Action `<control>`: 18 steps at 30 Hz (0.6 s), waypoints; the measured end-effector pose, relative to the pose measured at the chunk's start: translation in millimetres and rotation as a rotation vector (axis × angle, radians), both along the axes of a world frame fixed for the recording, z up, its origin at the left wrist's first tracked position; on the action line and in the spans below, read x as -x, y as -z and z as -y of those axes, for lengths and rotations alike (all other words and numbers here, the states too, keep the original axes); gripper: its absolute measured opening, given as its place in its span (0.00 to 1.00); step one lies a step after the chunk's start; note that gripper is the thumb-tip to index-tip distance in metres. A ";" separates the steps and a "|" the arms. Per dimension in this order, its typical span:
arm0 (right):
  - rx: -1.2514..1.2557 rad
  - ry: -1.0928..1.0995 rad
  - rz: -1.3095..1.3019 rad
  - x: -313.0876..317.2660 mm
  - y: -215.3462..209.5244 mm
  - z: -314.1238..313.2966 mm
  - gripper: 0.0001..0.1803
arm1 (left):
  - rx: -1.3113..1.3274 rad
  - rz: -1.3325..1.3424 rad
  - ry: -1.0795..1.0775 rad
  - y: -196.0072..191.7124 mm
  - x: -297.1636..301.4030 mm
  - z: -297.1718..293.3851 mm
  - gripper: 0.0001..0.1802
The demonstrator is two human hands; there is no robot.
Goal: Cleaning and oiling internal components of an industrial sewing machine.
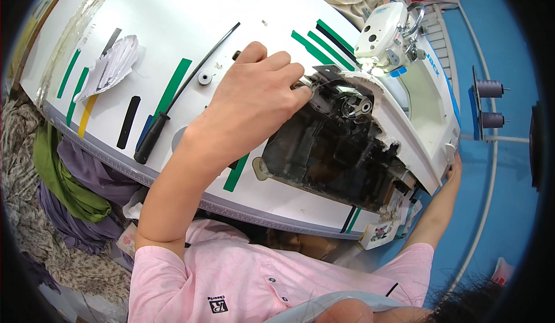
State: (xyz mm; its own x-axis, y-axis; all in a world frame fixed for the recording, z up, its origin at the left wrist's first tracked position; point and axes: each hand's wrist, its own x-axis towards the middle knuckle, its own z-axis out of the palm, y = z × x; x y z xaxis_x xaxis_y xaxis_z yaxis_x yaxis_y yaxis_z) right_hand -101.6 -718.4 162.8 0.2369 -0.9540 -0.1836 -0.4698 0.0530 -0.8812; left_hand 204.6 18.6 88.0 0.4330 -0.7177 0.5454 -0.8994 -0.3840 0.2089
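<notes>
A white sewing machine (430, 86) is tipped up on its side at the right of the table. Its underside and the metal hook assembly (355, 104) show above an open dark oil pan (324, 155). My left hand (254, 89) is at the left edge of this opening, fingers curled and pressed together beside the hook assembly. What those fingers pinch, if anything, is hidden. At the machine's right end, my right hand (455, 168) reaches up against the body, its fingers mostly hidden behind it.
On the white table (202, 5) lie a black-handled screwdriver (153, 138), several green and black tape strips (176, 83), a crumpled white paper bundle (113, 63) and a small round metal part (204, 78). Purple thread spools (490, 88) stand at right. Fabric heaps (72, 178) hang at left.
</notes>
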 end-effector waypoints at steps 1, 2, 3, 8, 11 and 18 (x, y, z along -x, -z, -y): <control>0.000 0.000 -0.002 0.2 0.2 1.4 0.24 | -0.011 0.012 -0.048 0.2 -0.1 -0.6 0.11; -0.001 0.017 -0.001 0.7 0.8 2.9 0.24 | -0.012 0.011 -0.047 1.3 0.4 1.4 0.11; -0.004 0.032 0.001 -1.2 2.7 3.3 0.24 | 0.008 0.030 -0.077 3.0 1.6 4.8 0.11; -0.006 0.017 -0.011 1.1 3.7 10.5 0.25 | 0.068 0.038 -0.132 17.2 9.0 17.4 0.11; 0.019 0.013 -0.018 2.5 -5.8 7.7 0.26 | -0.010 -0.042 -0.072 19.5 15.0 12.1 0.11; 0.028 0.008 -0.044 -2.0 6.3 1.4 0.29 | 0.038 -0.374 0.278 24.2 17.5 15.7 0.15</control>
